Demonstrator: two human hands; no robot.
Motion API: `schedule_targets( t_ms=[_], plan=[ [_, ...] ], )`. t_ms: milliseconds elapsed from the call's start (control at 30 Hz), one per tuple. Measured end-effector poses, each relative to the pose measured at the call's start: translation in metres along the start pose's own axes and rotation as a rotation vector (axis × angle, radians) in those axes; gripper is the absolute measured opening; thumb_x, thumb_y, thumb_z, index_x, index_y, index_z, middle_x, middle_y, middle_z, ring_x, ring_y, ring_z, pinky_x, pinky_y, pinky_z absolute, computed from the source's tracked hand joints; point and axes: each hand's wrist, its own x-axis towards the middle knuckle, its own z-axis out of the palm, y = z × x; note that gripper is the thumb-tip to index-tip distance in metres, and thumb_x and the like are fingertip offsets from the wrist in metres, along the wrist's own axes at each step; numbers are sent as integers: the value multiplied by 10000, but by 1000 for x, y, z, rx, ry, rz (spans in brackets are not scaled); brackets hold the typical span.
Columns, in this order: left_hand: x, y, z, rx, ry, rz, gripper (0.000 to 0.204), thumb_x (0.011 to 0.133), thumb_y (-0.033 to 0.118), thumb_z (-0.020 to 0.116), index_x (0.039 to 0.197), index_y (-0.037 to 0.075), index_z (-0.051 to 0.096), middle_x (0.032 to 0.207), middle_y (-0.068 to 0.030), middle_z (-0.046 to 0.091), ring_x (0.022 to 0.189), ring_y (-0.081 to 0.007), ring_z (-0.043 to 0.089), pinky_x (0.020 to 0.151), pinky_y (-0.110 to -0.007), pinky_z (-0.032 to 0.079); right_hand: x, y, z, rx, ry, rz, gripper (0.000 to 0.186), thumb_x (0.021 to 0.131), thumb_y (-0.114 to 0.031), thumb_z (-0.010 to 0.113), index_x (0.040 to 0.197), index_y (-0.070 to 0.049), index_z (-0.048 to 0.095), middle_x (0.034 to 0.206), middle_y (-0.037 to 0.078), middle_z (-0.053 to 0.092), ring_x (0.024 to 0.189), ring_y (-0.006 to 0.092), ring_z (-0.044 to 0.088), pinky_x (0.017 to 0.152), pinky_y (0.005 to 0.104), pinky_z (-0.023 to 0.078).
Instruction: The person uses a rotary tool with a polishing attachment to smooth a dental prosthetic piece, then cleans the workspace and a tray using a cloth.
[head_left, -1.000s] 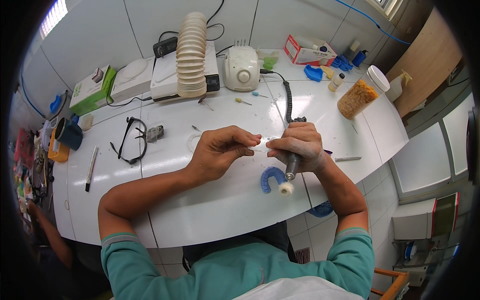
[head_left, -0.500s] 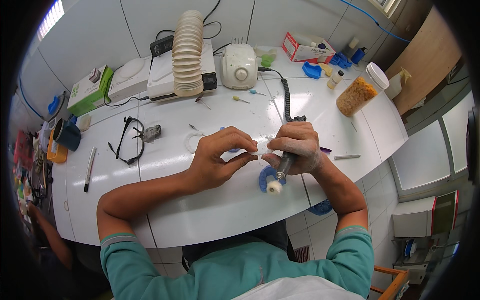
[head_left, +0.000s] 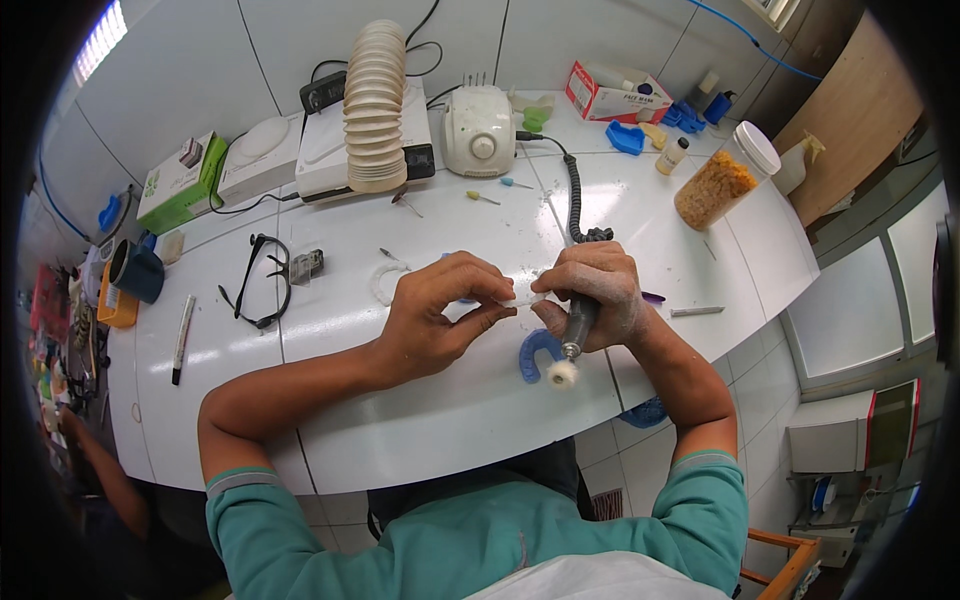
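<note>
In front of my chest, my left hand [head_left: 445, 308] pinches a small clear, whitish piece [head_left: 524, 297] between thumb and fingertips. Its exact shape is mostly hidden. My right hand [head_left: 608, 285], dusted white, is wrapped round a dark rotary handpiece [head_left: 579, 322]. A round whitish polishing buff [head_left: 563, 375] sits on the handpiece's tip, pointing toward me. The right fingertips are close to the clear piece; I cannot tell if they touch it. On the table under the handpiece lies a blue horseshoe-shaped dental model [head_left: 529, 358]. A clear, curved dental tray [head_left: 381, 284] rests beyond my left wrist.
A coiled cord [head_left: 574, 200] joins the handpiece to a white control box [head_left: 478, 135]. Left of it stands a ribbed hose [head_left: 376, 110]. Black glasses [head_left: 262, 285] and a marker [head_left: 183, 340] lie at left. A jar of orange granules [head_left: 715, 190] stands at right, near a metal tool [head_left: 697, 311].
My right thumb has drawn back slightly from the clear piece. The buff has shifted a little right, uncovering more of the blue model. My left hand has barely moved.
</note>
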Motion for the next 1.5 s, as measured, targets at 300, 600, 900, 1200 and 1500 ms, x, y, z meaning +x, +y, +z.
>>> schedule_targets(
  t_ms=[300,600,900,1200,1500],
  plan=[
    [-1,3,1,73,-29,64,285,901,-80,872,1135,49,774,1111,-94,765,909,-170,757,755,-306,630,-2,0,1,-32,-46,-12,245,734,-113,937,847,-118,719,667,0,592,506,162,549,477,340,385],
    [-4,5,0,156,-50,82,302,893,-59,889,1153,50,783,1119,-91,768,894,-163,746,723,-293,622,-3,1,5,-119,-32,-68,296,764,-229,985,811,-133,709,656,-13,577,495,144,547,462,330,371],
    [-2,3,0,173,-31,84,260,917,-31,875,1141,62,781,1114,-80,766,898,-171,757,675,-292,618,-2,0,2,-138,-45,-86,235,712,-119,934,832,-121,731,643,-12,544,501,148,505,471,334,357],
    [-1,5,-1,147,-29,64,239,934,-21,865,1141,57,775,1105,-80,761,858,-152,747,659,-272,620,-1,-1,2,-96,-41,-79,252,686,-52,901,872,-102,739,655,7,570,499,157,490,479,340,358],
    [-4,1,0,-4,-12,-110,261,968,28,864,1196,-22,747,1093,-123,793,984,-195,831,816,-304,696,0,-2,2,-83,-38,-29,212,761,-74,913,882,-89,740,650,18,588,496,160,534,480,339,382]
  ],
)
